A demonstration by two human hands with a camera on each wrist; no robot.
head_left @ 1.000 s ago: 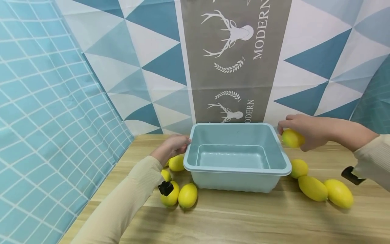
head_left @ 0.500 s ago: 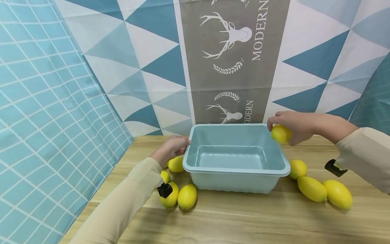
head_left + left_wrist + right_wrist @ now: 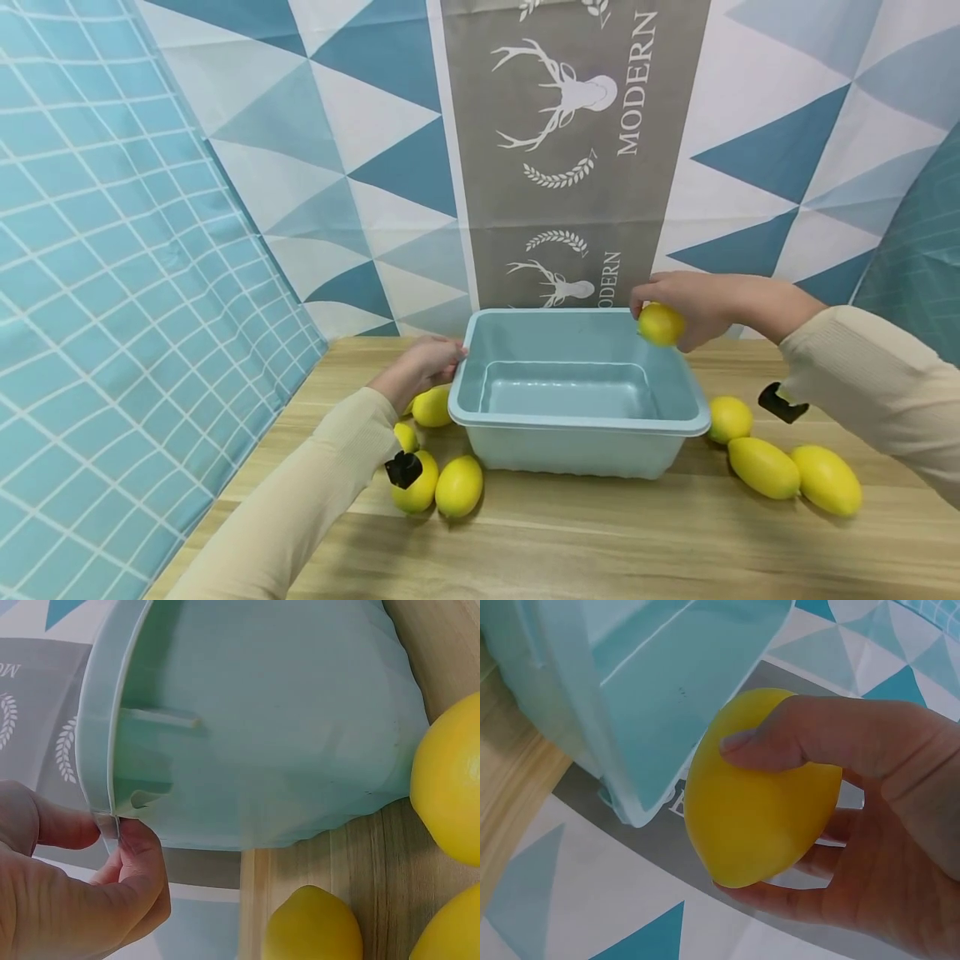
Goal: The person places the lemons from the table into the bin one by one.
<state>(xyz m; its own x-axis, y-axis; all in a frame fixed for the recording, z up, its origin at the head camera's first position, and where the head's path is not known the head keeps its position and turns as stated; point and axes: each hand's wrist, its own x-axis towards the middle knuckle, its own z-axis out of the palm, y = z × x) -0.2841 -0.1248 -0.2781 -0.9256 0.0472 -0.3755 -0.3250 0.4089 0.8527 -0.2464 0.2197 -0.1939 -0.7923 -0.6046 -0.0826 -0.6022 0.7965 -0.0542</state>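
Note:
A pale blue-green plastic basin (image 3: 570,450) stands on the wooden table, and its inside shows no contents in the head view. My left hand (image 3: 427,362) pinches the basin's left rim between thumb and fingers, which the left wrist view shows up close at the rim (image 3: 97,750). Over the back right corner of the basin, my right hand (image 3: 693,308) holds a yellow lemon (image 3: 661,324). In the right wrist view the thumb lies across the lemon (image 3: 757,802), with the fingers curled behind it.
Several lemons (image 3: 459,487) lie left of the basin, some partly hidden by the left arm. Three more lemons (image 3: 763,468) rest to its right on the wooden table (image 3: 570,542). A patterned cloth (image 3: 390,167) hangs behind, and a blue checked one (image 3: 112,292) at left.
My right hand has moved left with the lemon, from beside the basin to over its back right corner. The left hand keeps its grip on the rim.

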